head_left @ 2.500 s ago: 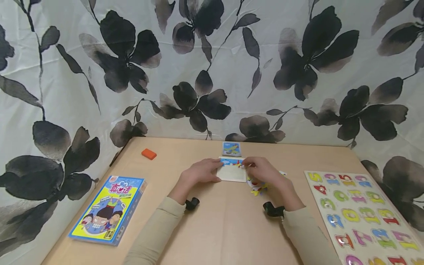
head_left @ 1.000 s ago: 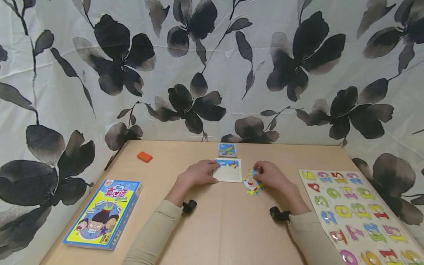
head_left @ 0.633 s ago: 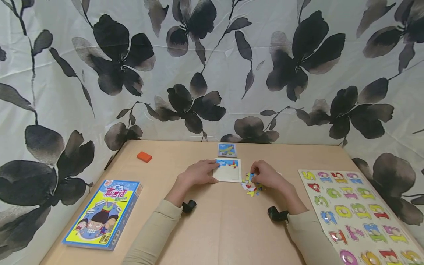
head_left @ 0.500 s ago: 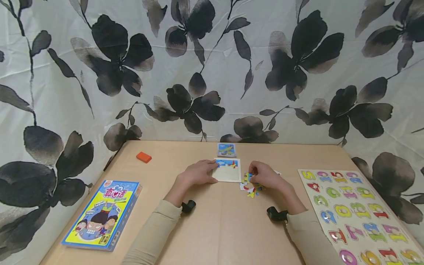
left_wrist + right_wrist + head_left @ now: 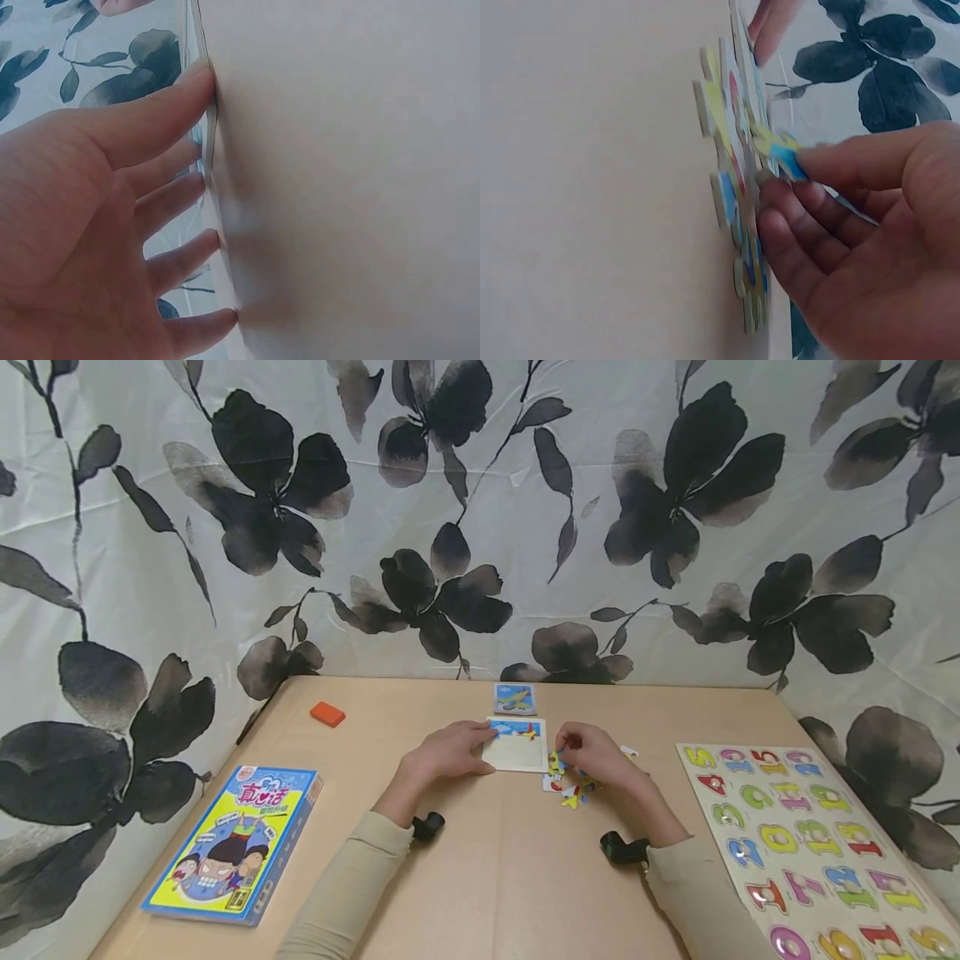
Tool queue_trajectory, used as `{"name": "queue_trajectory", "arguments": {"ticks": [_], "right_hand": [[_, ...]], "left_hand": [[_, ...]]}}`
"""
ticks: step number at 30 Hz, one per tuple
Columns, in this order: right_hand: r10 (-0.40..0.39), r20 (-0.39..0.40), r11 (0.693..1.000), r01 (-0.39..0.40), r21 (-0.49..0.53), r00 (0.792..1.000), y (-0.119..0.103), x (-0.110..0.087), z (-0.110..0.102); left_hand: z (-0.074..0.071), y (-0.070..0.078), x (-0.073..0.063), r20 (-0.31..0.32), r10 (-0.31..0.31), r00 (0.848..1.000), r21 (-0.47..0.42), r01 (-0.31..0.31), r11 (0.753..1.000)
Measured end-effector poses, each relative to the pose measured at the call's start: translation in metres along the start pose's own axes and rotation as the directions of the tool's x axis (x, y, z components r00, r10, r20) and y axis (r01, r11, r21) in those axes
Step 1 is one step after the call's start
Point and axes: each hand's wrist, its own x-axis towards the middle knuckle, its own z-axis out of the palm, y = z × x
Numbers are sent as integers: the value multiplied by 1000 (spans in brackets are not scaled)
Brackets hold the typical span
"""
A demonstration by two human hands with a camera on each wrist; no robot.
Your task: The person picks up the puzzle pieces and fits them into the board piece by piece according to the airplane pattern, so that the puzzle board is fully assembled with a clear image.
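The small yellow-and-blue jigsaw piece (image 5: 784,157) could slip or twist, since only one end appears to sit in the fingertips while the rest juts out past them. The lower fingers of the right hand (image 5: 600,754) hang close by the loose heap of multicoloured jigsaw pieces (image 5: 572,797), so a careless sweep could drag or flip some, as several overlap. The flat, pale, white-bordered puzzle board (image 5: 517,756) could also skid on the smooth-looking light wooden table (image 5: 495,877) if the steadying touch at its left side eases or a push comes from the right. As for the hands, the right one is nearly closed at the tips, thumb and forefinger pinching the piece near the board's right edge, the other fingers bent; whether the piece touches the heap I cannot tell. The left hand (image 5: 453,750) is spread, its fingers fairly straight, the tips resting at the board's left side and the thumb at its near left corner, without curling round anything
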Motion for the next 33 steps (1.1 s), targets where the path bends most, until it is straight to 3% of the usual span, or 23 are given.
{"name": "queue_trajectory", "arguments": {"ticks": [9,16,22,28,33], "right_hand": [[54,-115,998,-49,40,992,-16,1,6],[-39,-135,999,44,30,990,-22,8,15],[-32,-146,998,39,46,989,-26,14,29],[-82,-205,997,77,-30,975,-32,20,39],[-174,-206,979,147,-139,963,-42,26,47]], "left_hand": [[-2,-1,-1,-4,5,1000,-7,-5,1000],[-2,-1,0,-5,4,1000,6,-4,1000],[-2,-1,1,0,7,1000,7,-7,1000],[-2,0,1,-4,13,1000,3,-13,1000],[-2,-2,1,-13,17,1000,14,-17,1000]]}}
